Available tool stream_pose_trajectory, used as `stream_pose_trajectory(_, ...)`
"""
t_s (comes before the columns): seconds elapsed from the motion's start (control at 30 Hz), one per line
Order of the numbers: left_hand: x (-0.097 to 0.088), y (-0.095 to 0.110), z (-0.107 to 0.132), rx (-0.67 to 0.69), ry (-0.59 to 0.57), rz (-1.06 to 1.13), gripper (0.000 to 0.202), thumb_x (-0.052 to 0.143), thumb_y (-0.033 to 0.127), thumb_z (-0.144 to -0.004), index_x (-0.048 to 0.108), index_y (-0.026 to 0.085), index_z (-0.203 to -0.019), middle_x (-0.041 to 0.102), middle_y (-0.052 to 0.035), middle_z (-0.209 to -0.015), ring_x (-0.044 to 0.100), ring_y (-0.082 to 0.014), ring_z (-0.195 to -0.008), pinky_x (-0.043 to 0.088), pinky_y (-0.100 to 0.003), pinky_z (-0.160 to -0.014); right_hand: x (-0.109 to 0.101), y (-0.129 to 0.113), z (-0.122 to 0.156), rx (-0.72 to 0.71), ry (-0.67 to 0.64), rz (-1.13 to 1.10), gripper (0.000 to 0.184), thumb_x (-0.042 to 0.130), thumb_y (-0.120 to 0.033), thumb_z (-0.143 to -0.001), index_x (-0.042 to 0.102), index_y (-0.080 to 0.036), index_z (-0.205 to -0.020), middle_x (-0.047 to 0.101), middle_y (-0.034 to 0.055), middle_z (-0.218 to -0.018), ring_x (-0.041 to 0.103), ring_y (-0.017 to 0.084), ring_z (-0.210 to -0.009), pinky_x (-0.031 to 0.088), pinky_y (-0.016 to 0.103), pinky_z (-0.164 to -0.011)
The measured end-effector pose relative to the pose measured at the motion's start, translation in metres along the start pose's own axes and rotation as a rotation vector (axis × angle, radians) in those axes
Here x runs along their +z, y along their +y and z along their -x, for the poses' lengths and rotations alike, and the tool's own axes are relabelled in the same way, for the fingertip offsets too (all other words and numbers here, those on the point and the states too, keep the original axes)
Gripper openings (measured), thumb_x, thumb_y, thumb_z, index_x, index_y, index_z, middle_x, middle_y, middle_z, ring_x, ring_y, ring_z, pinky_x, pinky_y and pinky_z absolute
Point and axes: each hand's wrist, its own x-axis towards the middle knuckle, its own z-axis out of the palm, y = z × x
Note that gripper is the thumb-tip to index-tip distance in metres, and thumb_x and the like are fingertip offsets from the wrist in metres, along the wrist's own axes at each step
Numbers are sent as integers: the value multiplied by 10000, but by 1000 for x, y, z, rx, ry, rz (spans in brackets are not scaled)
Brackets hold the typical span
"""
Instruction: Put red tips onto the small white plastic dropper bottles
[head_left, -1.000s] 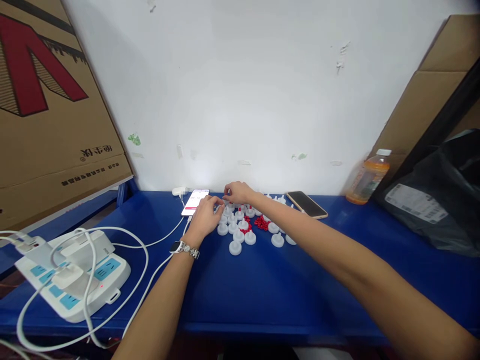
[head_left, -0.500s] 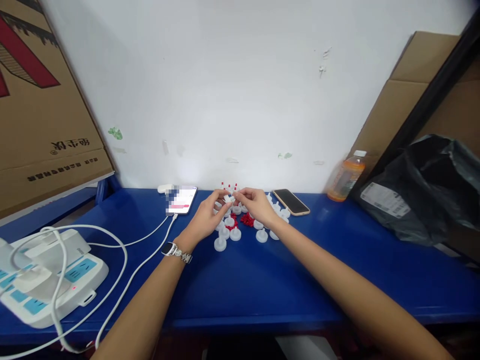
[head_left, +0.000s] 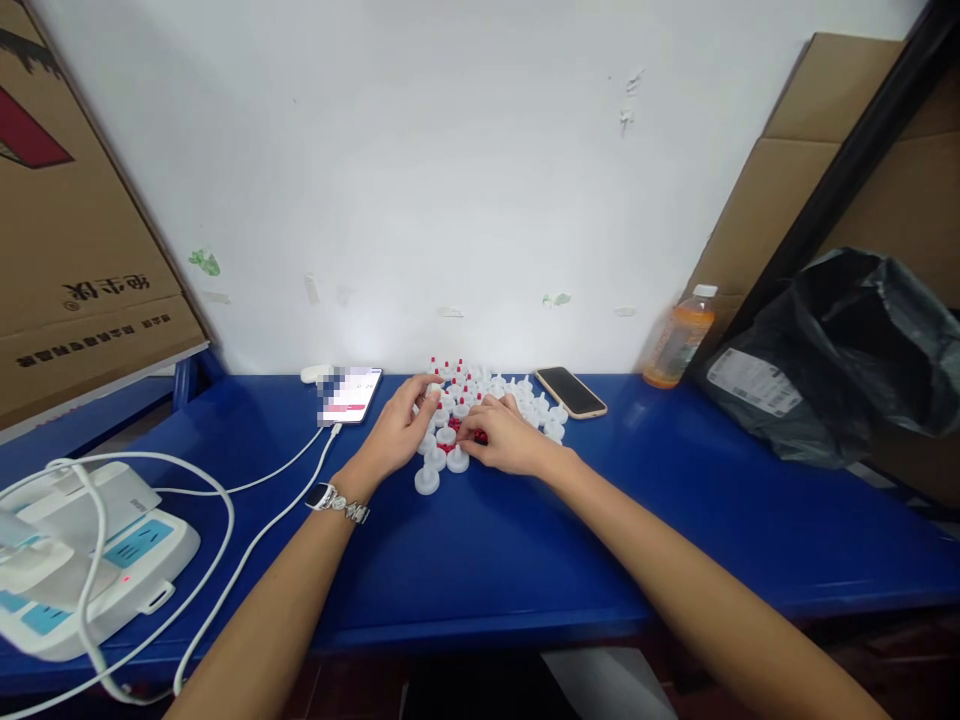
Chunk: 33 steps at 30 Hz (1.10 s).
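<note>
A cluster of small white plastic caps (head_left: 427,481) and tiny red pieces (head_left: 454,424) lies on the blue table (head_left: 480,540) near the wall. My left hand (head_left: 396,432), with a wristwatch (head_left: 334,499), rests among the caps, its fingers curled over one of the white caps. My right hand (head_left: 504,438) lies palm down over the red pieces, with its fingertips pinched at them. Several finished caps with red tips (head_left: 450,371) stand behind both hands.
A charging phone (head_left: 349,391) lies at the left of the caps and a second phone (head_left: 571,390) at the right. An orange drink bottle (head_left: 679,336), a black bag (head_left: 840,360), a white power strip with cables (head_left: 82,545) and cardboard boxes (head_left: 75,230) surround the work spot.
Both hands came down from holding a piece together above the pile; the right hand now presses on the red pieces, the left rests among the caps. The camera view shifted right.
</note>
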Motion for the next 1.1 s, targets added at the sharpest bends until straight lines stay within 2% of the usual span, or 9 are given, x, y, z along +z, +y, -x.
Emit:
stream_pose_trajectory(0.27, 0, 2, 0, -2, -13, -13, 401, 368, 473, -1004, 558, 229, -1260, 653, -65, -1060, 598, -197, -915, 476, -317, -768, 6, 8, 0, 6, -44, -39, 105, 675, -278, -854, 742, -252, -931, 692, 26, -852, 503, 227, -949, 237, 371, -866)
stream_pose_trajectory(0.47, 2, 3, 1, 2, -19, -11, 392, 372, 469, -1004, 567, 234, -1249, 661, -61, -1088, 604, -196, -925, 477, -314, -770, 10, 6, -3, -16, -7, -13, 93, 633, -237, -874, 716, -224, -834, 681, 37, -846, 507, 227, -943, 263, 387, -874)
stream_pose_trajectory(0.57, 3, 3, 1, -2, -9, 3, 388, 372, 474, -1005, 567, 232, -1237, 661, -61, -1109, 608, -196, -939, 472, -315, -784, 5, 5, -4, 27, 134, -102, 107, 608, -257, -886, 677, -208, -821, 688, 44, -883, 537, 222, -926, 314, 392, -877)
stream_pose_trajectory(0.7, 5, 9, 3, -44, -16, -19, 411, 336, 503, -1011, 549, 235, -1239, 652, -32, -937, 594, -187, -827, 454, -320, -747, 0, 6, -7, 197, 374, -616, 179, 574, -380, -905, 607, -204, -902, 699, 36, -821, 621, 185, -776, 432, 330, -754)
stream_pose_trajectory(0.77, 7, 12, 3, -65, -30, -10, 411, 328, 517, -1009, 542, 235, -1217, 634, -13, -852, 583, -180, -761, 447, -313, -706, 2, 6, -10, 242, 442, -854, 262, 621, -444, -863, 599, -200, -955, 694, 29, -781, 637, 173, -724, 461, 306, -694)
stream_pose_trajectory(0.83, 9, 14, 4, -63, -36, 21, 391, 335, 517, -1009, 535, 232, -1187, 639, -11, -870, 591, -175, -763, 449, -309, -707, 7, 5, -13, 273, 477, -1000, 344, 688, -480, -796, 625, -188, -967, 688, 28, -769, 637, 167, -702, 485, 302, -687)
stream_pose_trajectory(0.97, 11, 16, 4, -44, -18, 46, 366, 346, 505, -1011, 520, 223, -1167, 644, -19, -925, 599, -174, -810, 452, -312, -748, 14, 2, -17, 334, 531, -1100, 354, 756, -496, -726, 661, -173, -835, 675, 30, -739, 605, 144, -652, 500, 290, -663)
stream_pose_trajectory(1.1, 11, 20, 4, -34, -23, 49, 369, 342, 495, -1016, 512, 220, -1194, 638, -25, -945, 599, -181, -842, 442, -315, -762, 15, -2, -18, 367, 677, -1123, 356, 793, -488, -700, 618, -187, -776, 572, -36, -633, 461, 87, -530, 395, 237, -507)
